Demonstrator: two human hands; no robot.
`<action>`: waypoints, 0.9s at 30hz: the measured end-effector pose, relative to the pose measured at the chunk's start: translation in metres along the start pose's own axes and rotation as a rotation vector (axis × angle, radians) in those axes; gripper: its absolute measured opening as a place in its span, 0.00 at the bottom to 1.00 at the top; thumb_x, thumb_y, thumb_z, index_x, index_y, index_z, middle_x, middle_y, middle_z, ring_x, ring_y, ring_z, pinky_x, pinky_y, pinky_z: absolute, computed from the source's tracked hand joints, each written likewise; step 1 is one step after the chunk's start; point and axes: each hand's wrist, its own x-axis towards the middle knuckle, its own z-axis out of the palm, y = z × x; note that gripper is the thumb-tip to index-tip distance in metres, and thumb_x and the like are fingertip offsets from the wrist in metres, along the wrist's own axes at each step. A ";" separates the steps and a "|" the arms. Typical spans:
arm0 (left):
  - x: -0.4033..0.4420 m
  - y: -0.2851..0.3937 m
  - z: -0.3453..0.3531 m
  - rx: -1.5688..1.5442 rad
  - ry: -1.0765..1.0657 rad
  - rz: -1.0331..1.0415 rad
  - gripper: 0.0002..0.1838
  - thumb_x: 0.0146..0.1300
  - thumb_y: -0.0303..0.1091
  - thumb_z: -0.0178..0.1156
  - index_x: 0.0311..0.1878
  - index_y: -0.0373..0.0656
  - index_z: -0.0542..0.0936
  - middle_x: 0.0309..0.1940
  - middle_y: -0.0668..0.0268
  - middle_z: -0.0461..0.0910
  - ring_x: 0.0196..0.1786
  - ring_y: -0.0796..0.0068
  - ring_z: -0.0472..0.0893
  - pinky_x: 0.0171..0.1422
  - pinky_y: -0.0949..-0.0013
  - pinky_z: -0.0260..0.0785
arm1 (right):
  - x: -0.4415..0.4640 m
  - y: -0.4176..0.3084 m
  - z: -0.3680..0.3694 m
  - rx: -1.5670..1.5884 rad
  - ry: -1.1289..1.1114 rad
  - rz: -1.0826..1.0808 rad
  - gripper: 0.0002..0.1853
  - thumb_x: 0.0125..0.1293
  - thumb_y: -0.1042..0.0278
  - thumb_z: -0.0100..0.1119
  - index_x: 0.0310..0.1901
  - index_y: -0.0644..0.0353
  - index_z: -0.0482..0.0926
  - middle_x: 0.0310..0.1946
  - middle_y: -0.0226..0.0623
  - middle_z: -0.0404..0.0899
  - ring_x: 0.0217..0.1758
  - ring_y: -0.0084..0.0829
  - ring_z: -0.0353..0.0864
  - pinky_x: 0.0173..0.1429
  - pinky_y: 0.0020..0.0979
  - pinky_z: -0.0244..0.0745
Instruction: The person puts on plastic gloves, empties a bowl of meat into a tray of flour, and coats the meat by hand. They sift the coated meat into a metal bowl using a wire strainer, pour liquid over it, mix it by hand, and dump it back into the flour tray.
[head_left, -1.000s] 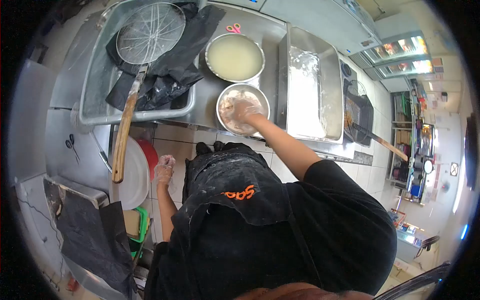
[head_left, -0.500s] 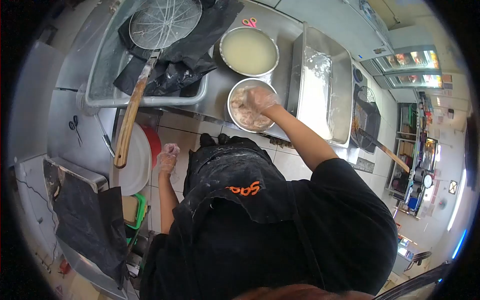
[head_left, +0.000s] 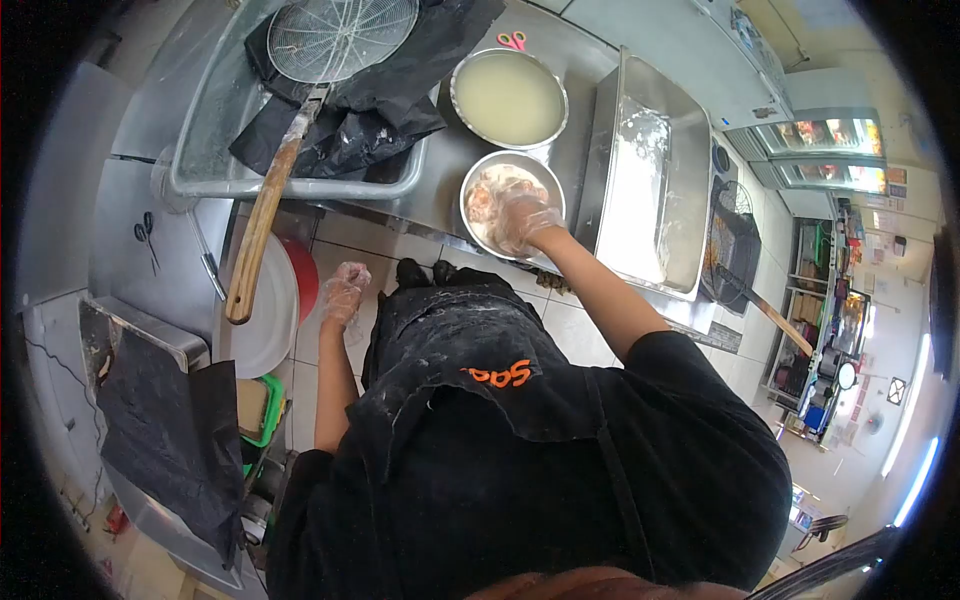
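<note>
My right hand (head_left: 523, 222), in a clear plastic glove, is down inside a round metal bowl (head_left: 556, 180) of pale pink raw meat pieces (head_left: 485, 205). Its fingers are curled into the meat and partly hidden by it. Just behind stands a larger metal bowl (head_left: 508, 98) filled with cloudy, pale yellow liquid. My left hand (head_left: 345, 288), also in a clear glove, hangs over the floor in front of the counter, away from the bowls. Its fingers are curled closed, with nothing visible in them.
A deep steel pan (head_left: 605, 150) with white powder stands right of the bowls. At left, a wire strainer (head_left: 340, 40) with a wooden handle rests across a grey tub (head_left: 185, 150) holding black plastic. Pink-handled scissors (head_left: 512, 40) lie behind the bowls. Another strainer (head_left: 735, 250) is farther right.
My right hand has moved lower and nearer to me within the meat bowl, exposing more meat at the back left. My left hand stays by my side, slightly raised.
</note>
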 end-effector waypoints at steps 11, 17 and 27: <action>-0.001 0.018 0.000 -0.008 -0.001 0.081 0.18 0.62 0.47 0.60 0.50 0.46 0.77 0.44 0.58 0.83 0.47 0.65 0.82 0.48 0.63 0.72 | 0.034 0.031 0.007 0.082 0.420 -0.136 0.10 0.54 0.70 0.53 0.31 0.65 0.82 0.29 0.57 0.80 0.36 0.52 0.83 0.43 0.47 0.77; -0.007 0.023 -0.001 -0.009 -0.017 0.028 0.19 0.61 0.48 0.61 0.50 0.47 0.77 0.45 0.58 0.82 0.48 0.65 0.82 0.48 0.63 0.72 | 0.018 0.038 -0.013 0.110 0.234 -0.060 0.15 0.58 0.64 0.53 0.41 0.65 0.80 0.41 0.60 0.79 0.49 0.51 0.79 0.55 0.44 0.73; 0.013 0.104 0.031 -0.497 -0.394 -0.153 0.27 0.59 0.44 0.65 0.60 0.50 0.70 0.58 0.61 0.73 0.57 0.65 0.75 0.55 0.56 0.72 | -0.010 0.022 0.005 -0.121 0.111 -0.129 0.40 0.56 0.67 0.59 0.71 0.55 0.55 0.62 0.56 0.67 0.65 0.49 0.69 0.68 0.41 0.64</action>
